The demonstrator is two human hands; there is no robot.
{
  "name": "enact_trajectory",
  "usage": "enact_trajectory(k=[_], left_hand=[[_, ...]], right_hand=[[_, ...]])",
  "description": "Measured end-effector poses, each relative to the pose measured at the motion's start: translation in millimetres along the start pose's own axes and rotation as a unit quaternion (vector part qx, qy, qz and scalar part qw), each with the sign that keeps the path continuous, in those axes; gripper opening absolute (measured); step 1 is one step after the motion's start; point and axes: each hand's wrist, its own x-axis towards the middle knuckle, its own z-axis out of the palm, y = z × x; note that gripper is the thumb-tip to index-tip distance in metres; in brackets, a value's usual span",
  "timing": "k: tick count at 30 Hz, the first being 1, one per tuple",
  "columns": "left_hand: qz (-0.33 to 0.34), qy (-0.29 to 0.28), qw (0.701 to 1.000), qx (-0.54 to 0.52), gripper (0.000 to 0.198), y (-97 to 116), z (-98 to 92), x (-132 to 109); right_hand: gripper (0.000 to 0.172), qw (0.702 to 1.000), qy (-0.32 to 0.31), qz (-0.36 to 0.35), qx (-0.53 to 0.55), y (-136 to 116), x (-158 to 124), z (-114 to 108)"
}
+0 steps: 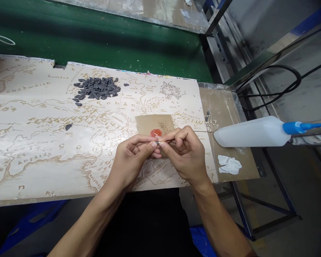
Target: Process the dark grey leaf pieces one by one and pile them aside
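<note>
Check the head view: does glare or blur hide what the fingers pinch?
Head view: the small dark grey piece between the left hand and right hand is too tiny to identify; soft glare lies on the white plastic squeeze bottle; the wide lens bends the edges.

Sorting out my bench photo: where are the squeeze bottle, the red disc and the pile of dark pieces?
Squeeze bottle (247,132), head view, on its white body.
Red disc (155,132), head view, on its exposed upper face.
Pile of dark pieces (97,88), head view, at the heap's middle.
</note>
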Motion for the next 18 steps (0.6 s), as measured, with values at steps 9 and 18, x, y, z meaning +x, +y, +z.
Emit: enact_trajectory(k=[9, 18], left_hand=[[-0.004, 0.003, 0.999, -0.037, 0.019, 0.8, 4.0, -2.3], [-0.014, -0.023, 0.999, -0.03, 0.016, 2.0, 5.9, -7.8]], right_hand=[[0.03, 0.996, -0.014, 0.06, 0.061, -5.9, -0.4, -4.0], [0.011, 0.983, -0.044, 0.143, 0.109, -11.4, 1.4, -6.7]])
